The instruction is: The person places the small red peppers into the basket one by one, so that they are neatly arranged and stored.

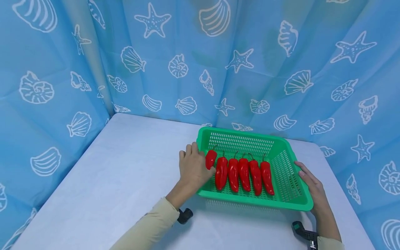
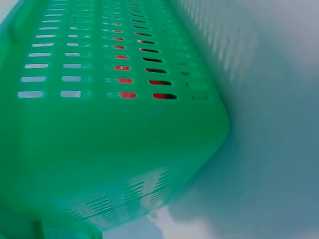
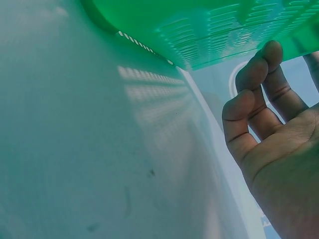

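Observation:
A green plastic basket (image 1: pixel 250 201) with slotted walls sits on the white table. Several red peppers (image 1: pixel 244 173) with thin stems lie inside it side by side; the leftmost pepper (image 1: pixel 210 159) is partly covered by my left hand (image 1: pixel 194 168). That hand grips the basket's left end, thumb over the inner side. At the opposite end, my right hand (image 1: pixel 314 185) holds the rim from outside. The right wrist view has its bent fingers (image 3: pixel 251 74) by the basket's slotted wall (image 3: pixel 224 30). In the left wrist view, red shows through the basket wall (image 2: pixel 124 134).
The white table (image 1: pixel 125 173) stretches left of the basket and in front of it. A blue curtain (image 1: pixel 187 86) with white shells and starfish hangs behind and at both sides. A black wrist-camera mount (image 1: pixel 185 216) is under the left forearm, another mount (image 1: pixel 303 232) at the right wrist.

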A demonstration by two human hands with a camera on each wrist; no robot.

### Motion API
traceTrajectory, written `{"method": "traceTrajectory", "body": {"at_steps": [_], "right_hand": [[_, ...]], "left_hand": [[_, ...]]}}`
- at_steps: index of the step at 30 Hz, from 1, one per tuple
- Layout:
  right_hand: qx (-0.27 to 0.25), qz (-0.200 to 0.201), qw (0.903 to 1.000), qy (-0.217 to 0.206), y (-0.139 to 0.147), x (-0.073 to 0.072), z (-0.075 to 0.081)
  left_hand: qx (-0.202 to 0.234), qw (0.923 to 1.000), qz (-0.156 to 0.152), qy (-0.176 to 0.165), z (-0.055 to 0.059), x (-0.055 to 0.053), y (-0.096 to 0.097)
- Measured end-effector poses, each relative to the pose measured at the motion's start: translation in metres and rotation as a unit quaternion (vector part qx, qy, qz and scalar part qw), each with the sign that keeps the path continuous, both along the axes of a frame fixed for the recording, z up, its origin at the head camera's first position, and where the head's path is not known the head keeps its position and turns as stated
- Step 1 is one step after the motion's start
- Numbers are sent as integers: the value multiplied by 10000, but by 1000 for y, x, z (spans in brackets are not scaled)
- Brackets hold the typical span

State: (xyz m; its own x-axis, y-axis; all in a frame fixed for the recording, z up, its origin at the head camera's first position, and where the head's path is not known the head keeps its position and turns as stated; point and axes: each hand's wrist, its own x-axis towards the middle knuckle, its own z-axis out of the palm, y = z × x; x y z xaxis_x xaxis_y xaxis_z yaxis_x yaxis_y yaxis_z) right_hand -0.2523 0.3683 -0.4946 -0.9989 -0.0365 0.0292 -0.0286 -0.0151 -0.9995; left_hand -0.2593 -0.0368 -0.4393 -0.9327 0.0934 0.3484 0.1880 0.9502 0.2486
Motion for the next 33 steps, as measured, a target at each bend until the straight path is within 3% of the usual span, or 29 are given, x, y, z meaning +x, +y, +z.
{"method": "traceTrajectory", "body": {"at_steps": [5,9,14,19,22,25,28,33], "right_hand": [[5,-39,10000,-21,-1,2,1],[-19,-18,10000,9,-1,2,0],[9,-16,10000,48,-1,1,-2],[9,1,10000,-51,-1,-1,-4],[-16,1,10000,-98,-1,-1,-6],[-2,-2,9999,-102,-1,-2,-6],[47,-40,9999,-120,-1,-3,-4],[174,-158,9995,-217,1,-3,0]], "left_hand": [[-299,9995,-131,59,-1,0,1],[-30,9993,-307,195,-3,1,-2],[956,9931,-629,258,-7,2,-11],[2074,9743,-795,368,-12,7,-28],[2536,9637,-701,463,-17,11,-43],[2749,9590,-504,472,-25,16,-59],[2838,9579,-290,322,-34,21,-75],[2692,9630,-69,62,-51,27,-98]]}}
